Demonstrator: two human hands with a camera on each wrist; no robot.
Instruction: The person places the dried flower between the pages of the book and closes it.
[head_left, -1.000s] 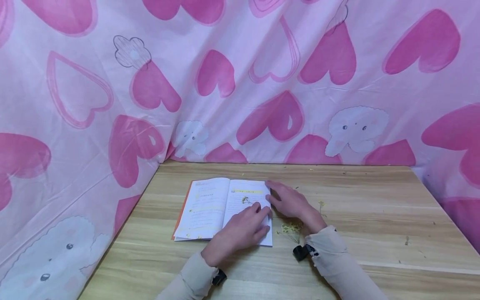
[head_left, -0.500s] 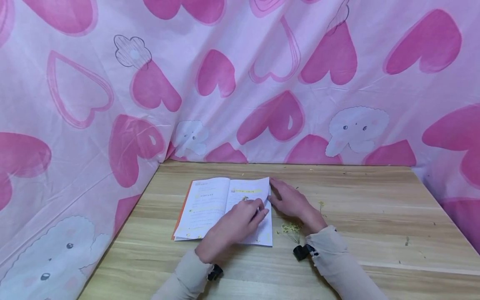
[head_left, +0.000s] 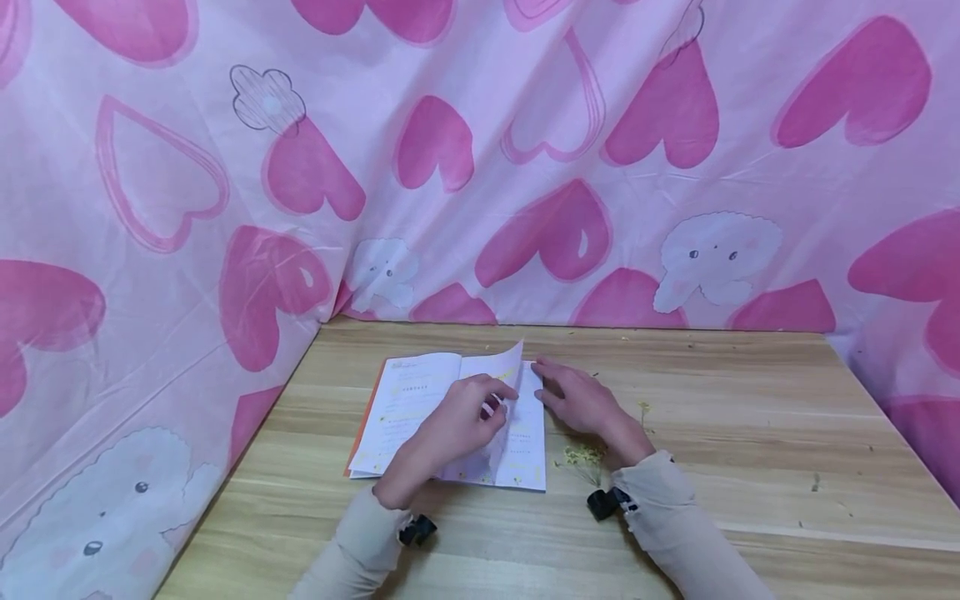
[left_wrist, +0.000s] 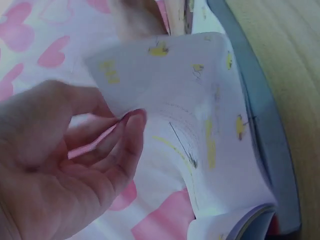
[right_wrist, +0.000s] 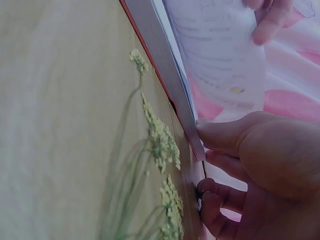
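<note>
An open book [head_left: 412, 400] with white pages and an orange cover edge lies on the table. My left hand [head_left: 461, 421] pinches the edge of its right-hand leaf [left_wrist: 145, 80] between thumb and fingers; the leaf is lifted and curved to the left. Within the bend, the left wrist view shows a thin flower sprig [left_wrist: 183, 145]; my left hand and the leaf hide it from the head camera. At the book's right edge, my right hand [head_left: 585, 404] holds the far corner, thumb against the pages [right_wrist: 182, 85] and fingers curled beside it.
A small bunch of dried yellow flowers [head_left: 583, 458] lies right of the book, near the right wrist. Another sprig [head_left: 643, 410] is farther right. Small plant bits dot the wooden table [head_left: 750, 433]. A pink heart-patterned cloth [head_left: 525, 108] hangs behind and at the sides.
My left hand has lifted the right-hand leaf and moved left with it, uncovering the page below. The sprig on the page has gone out of the head view. My right hand stays nearly in place.
</note>
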